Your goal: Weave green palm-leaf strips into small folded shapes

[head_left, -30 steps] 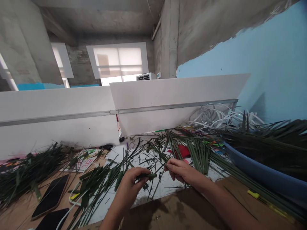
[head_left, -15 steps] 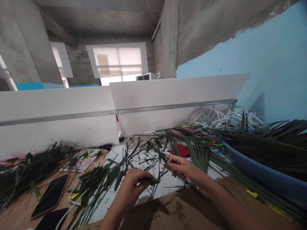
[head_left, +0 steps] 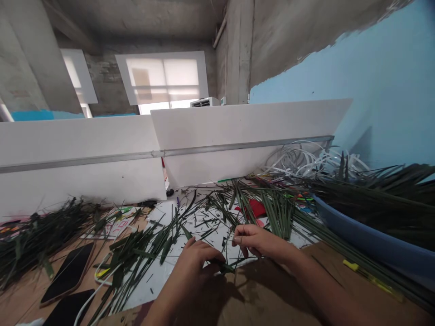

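My left hand (head_left: 199, 262) is closed round a small folded piece of green leaf (head_left: 227, 268), whose end sticks out past the fingertips. Just right of it, my right hand (head_left: 254, 241) has its thumb and fingers drawn together. Whatever lies in that pinch is too thin or hidden to make out. Beneath both hands are brown cardboard (head_left: 272, 290) and a white sheet strewn with dark leaf scraps (head_left: 207, 217). Long green leaf strips (head_left: 149, 249) lie in a heap left of my left hand, and a fan of strips (head_left: 278, 213) spreads beyond my right hand.
A blue basin (head_left: 360, 233) full of long leaves stands at right. Two phones (head_left: 70, 271) and a white cable (head_left: 102, 280) lie at left. A yellow cutter (head_left: 370, 278), red cloth (head_left: 256, 208) and coiled white strapping (head_left: 299, 158) are also around. White panels (head_left: 251, 127) border the back.
My left hand has moved slightly right and down with the leaf piece, closer to my right hand. The right hand has shifted a little left. The whole view has tilted slightly downward.
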Tool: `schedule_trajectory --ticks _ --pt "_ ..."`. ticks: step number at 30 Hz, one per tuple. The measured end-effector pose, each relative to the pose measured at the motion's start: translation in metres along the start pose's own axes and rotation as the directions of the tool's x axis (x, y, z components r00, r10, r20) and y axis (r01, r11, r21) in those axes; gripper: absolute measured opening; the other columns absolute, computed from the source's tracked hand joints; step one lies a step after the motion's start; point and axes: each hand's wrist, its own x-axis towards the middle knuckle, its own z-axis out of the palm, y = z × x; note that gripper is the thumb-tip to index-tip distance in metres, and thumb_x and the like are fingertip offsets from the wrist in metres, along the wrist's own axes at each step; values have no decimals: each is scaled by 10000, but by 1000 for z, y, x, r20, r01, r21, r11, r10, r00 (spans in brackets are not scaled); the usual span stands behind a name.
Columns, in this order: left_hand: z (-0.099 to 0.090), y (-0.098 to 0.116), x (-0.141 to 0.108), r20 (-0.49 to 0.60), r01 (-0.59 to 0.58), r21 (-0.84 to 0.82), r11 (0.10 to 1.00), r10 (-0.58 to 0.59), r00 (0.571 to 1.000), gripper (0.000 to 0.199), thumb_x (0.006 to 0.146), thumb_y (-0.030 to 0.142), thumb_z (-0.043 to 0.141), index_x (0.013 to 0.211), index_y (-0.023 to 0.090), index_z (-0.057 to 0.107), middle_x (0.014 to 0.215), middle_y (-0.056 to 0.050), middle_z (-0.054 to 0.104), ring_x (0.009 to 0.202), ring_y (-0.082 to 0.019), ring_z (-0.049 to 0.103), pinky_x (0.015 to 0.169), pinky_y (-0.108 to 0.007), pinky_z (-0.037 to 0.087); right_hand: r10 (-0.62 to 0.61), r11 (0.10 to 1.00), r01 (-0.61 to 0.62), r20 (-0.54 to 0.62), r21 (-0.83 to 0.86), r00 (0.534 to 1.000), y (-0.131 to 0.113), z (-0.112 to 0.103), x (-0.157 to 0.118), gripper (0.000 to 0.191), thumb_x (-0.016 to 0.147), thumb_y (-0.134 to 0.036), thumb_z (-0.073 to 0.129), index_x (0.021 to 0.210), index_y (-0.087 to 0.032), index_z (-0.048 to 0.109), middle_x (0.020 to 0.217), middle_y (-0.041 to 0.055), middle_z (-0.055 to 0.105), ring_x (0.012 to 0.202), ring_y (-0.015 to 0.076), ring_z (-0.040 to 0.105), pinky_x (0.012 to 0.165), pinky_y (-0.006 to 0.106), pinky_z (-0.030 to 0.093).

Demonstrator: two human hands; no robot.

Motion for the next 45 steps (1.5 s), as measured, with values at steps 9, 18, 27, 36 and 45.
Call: schedule_trajectory --ticks 9,18,27,36,45 --pt "-2 1 0 -52 -22 -32 999 20 998 261 802 121 620 905 289 790 936 -20 794 942 -247 654 1004 -425 385 -108 993 104 -81 -53 991 1 4 2 228 794 -406 653 786 -185 596 517 -31 582 402 90 339 417 221 209" --pt "-2 -18 2 -325 75 -314 947 -182 928 187 812 279 636 943 229 759 921 -41 778 837 -235 670 773 -325 484 -130 991 132 -155 7 979 6 2 4 326 817 -505 658 857 -196 565 572 -39 590 385 67 233 400 236 118" --pt "-5 -29 3 -458 88 -424 901 -297 838 240 790 365 647 924 191 743 852 -46 765 800 -228 664 746 -327 496 -82 996 82 -1 -44 997 -3 25 -5 297 791 -469 670 846 -187 598 641 -9 600 481 103 414 469 236 259" --pt "-1 -25 3 -448 81 -419 905 -283 848 219 798 348 651 930 200 744 873 -45 769 812 -225 674 744 -315 510 -71 997 71 77 -2 995 6 44 -3 175 788 -367 654 780 -204 589 645 -14 583 576 150 537 525 247 375" --pt "0 -20 3 -441 71 -389 919 -253 861 213 819 337 637 942 202 747 860 -34 760 784 -210 660 716 -298 501 -108 994 109 56 -6 993 17 50 3 152 788 -347 633 786 -198 604 704 9 604 629 166 536 557 255 371"
